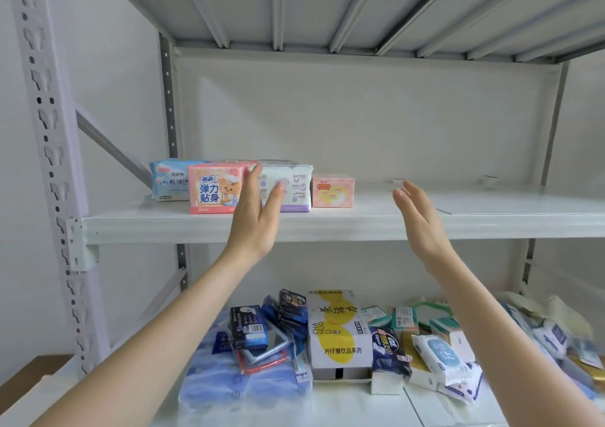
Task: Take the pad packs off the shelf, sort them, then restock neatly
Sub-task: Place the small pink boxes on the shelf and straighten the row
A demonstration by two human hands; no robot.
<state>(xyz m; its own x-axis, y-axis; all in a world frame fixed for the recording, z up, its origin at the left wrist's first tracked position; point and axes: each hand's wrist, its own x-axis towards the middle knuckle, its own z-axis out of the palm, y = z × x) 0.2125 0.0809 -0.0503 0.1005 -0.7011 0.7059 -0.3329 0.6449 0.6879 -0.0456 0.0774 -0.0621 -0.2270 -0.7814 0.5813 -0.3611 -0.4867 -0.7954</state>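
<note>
Pad packs (pixel 229 187) stand in a short row at the left end of the middle shelf (pixel 360 230), close to its near edge; from left to right they are a blue pack (pixel 168 182) set a little farther back, a pink pack with a bear (pixel 214 190), a white and lavender pack (pixel 293 187) and a small pink pack (pixel 333 193); the first three overlap in view, and the small one stands just beside the white one. Each pack stands on a long edge with its printed face toward the viewer, so its long axis runs left to right along the shelf; this probably keeps the labels readable from the front. The left hand (pixel 258 212) is raised in front of the white pack, fingers straight and together, thumb spread toward the pink pack, holding nothing; whether it touches a pack cannot be told. The right hand (pixel 417 220) is raised before the bare right part of the shelf, well apart from the packs, fingers straight, empty; the palms face each other, which suggests readiness to gather or square the row from both ends. On the lower shelf (pixel 343 407) lies a loose jumble of other goods, among them a white and yellow box (pixel 340 331) and a blue wrapped bundle (pixel 226 384).
</note>
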